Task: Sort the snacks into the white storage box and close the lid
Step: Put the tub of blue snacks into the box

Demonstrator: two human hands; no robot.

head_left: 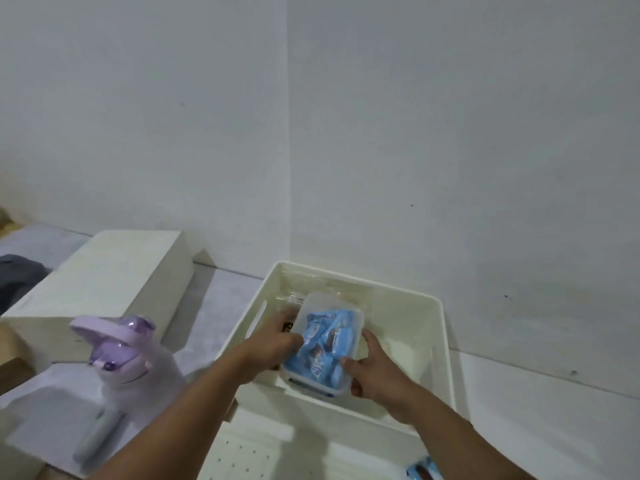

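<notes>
The open white storage box (440, 327) stands in the corner against the wall. Inside it sits a clear plastic container (353, 315) packed with blue snack packets (327, 344). My left hand (277, 341) grips the container's left side. My right hand (374, 372) grips its right front corner. Both hands reach down into the box. Another blue snack packet (424, 471) lies at the bottom edge, partly cut off. A white perforated panel (242, 455), perhaps the lid, lies in front of the box.
A lilac bottle with a flip cap (121, 344) stands to the left on a grey cloth. Behind it is a closed cream box (104, 278). Grey walls meet in a corner just behind the storage box.
</notes>
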